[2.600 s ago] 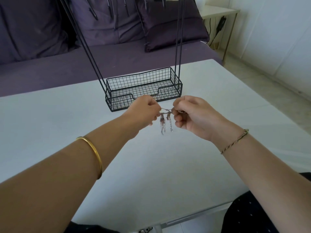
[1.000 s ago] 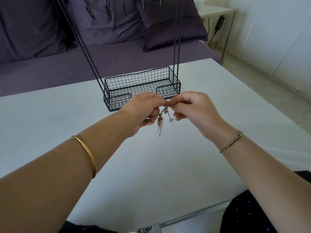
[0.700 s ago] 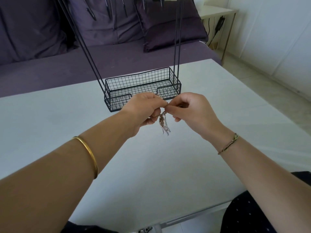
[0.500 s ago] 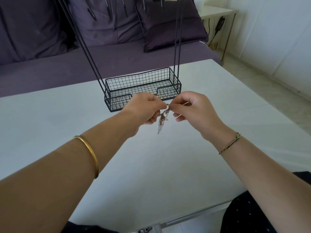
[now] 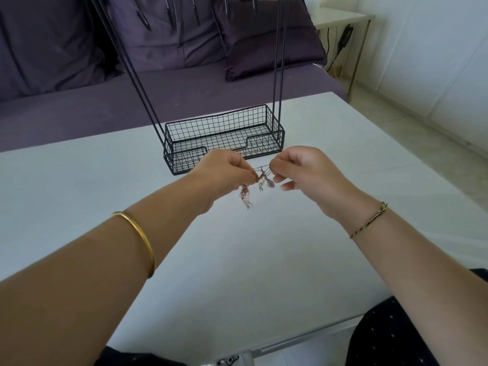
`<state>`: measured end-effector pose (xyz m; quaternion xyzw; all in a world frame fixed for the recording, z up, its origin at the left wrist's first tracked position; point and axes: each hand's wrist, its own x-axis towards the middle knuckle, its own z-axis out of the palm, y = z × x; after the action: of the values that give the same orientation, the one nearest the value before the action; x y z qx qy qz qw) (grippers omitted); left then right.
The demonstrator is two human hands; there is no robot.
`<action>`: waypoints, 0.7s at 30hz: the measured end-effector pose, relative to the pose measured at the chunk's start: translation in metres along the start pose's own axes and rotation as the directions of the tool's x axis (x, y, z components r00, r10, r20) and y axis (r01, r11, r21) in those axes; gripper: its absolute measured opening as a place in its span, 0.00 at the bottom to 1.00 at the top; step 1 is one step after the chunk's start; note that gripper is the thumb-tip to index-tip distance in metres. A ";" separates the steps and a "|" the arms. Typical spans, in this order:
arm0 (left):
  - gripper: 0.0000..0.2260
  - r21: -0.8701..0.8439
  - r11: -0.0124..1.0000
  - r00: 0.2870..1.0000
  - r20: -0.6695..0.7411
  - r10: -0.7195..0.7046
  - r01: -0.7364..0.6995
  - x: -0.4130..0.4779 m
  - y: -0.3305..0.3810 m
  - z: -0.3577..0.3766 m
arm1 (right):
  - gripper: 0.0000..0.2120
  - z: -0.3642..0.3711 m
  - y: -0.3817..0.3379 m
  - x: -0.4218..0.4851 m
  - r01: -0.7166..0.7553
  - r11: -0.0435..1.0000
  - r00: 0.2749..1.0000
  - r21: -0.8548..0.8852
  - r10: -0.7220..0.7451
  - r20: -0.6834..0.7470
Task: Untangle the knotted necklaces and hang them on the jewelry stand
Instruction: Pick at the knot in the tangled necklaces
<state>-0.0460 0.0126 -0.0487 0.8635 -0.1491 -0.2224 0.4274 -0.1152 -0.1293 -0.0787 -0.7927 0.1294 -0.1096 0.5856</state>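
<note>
White table [image 5: 237, 260]: two hands [image 5: 221, 173] [image 5: 306, 173], one necklace tangle [image 5: 261, 177].

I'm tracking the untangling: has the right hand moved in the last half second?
Yes, slightly rightward: against the still wire basket, the right hand drew toward its right end, away from the left hand, stretching the necklaces between them.

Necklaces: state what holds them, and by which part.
Both hands hold the knotted necklaces. The left hand and right hand each pinch the chains at either side of the tangle; pendants dangle free below.
</note>
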 end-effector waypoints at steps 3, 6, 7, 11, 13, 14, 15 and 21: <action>0.03 -0.145 0.988 0.999 0.001 -0.044 0.044 0.003 -0.001 -0.002 | 0.06 0.000 -0.001 0.000 -0.085 0.989 0.995 0.124 0.077 0.068; 0.03 -0.368 0.924 0.995 0.030 -0.095 0.099 0.003 0.001 -0.003 | 0.07 0.002 -0.003 -0.002 -0.171 0.942 0.982 0.287 0.139 0.128; 0.03 -0.416 0.903 0.994 0.037 -0.103 0.109 0.003 0.002 -0.002 | 0.08 0.003 -0.003 -0.003 -0.192 0.927 0.978 0.321 0.153 0.144; 0.02 -0.441 0.889 0.992 0.036 -0.123 0.126 0.002 0.004 0.001 | 0.08 0.006 -0.004 -0.004 -0.245 0.885 0.965 0.397 0.185 0.183; 0.01 -0.439 0.890 0.992 0.031 -0.124 0.125 0.001 0.005 0.002 | 0.09 0.007 -0.005 -0.004 -0.258 0.869 0.962 0.422 0.193 0.192; 0.01 -0.440 0.890 0.992 0.029 -0.122 0.122 0.001 0.006 0.002 | 0.09 0.008 -0.005 -0.004 -0.265 0.857 0.961 0.441 0.196 0.198; 0.02 -0.440 0.890 0.992 0.027 -0.120 0.120 0.001 0.006 0.002 | 0.09 0.008 -0.005 -0.004 -0.277 0.841 0.958 0.465 0.202 0.205; 0.05 -0.411 0.906 0.994 0.017 -0.109 0.106 0.000 0.006 0.001 | 0.06 0.009 -0.007 -0.005 -0.320 0.826 0.945 0.463 0.242 0.221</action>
<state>-0.0472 0.0084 -0.0444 0.7620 -0.0498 -0.2693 0.5869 -0.1163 -0.1176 -0.0744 -0.5949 0.1674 0.0098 0.7861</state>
